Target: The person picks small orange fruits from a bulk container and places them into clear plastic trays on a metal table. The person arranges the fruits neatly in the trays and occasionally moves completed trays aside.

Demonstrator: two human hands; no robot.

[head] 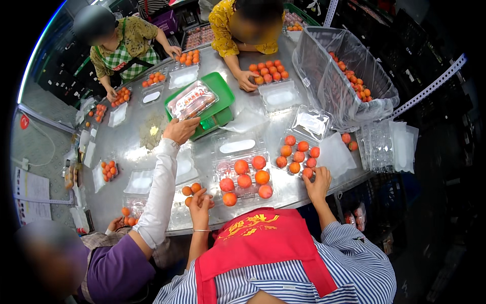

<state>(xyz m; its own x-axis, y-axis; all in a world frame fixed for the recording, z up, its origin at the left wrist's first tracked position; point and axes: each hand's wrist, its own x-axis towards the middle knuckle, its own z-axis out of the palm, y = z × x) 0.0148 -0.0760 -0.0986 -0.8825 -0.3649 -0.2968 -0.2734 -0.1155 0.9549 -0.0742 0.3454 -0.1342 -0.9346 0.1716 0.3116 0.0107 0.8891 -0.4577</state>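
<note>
My right hand (318,184) has its thumb and fingers around a round orange-red fruit (307,173), at the near corner of a clear plastic tray (279,152) with several more fruits. Over the edge of another clear tray (177,212), my left hand (200,205) has its fingers beside a few orange fruits (187,190); whether it grips one is hidden. Between my hands stands an open clear clamshell (217,171) with several spaced-out fruits (244,181). Its raised lid bears a white label (237,146).
A co-worker's hand (181,130) holds a closed fruit pack (193,99) on a green scale (224,89). Across the steel table (133,152), a person's hand (247,79) touches a filled tray (269,72). A plastic-lined crate (303,57) and stacked clear trays (376,146) stand at right.
</note>
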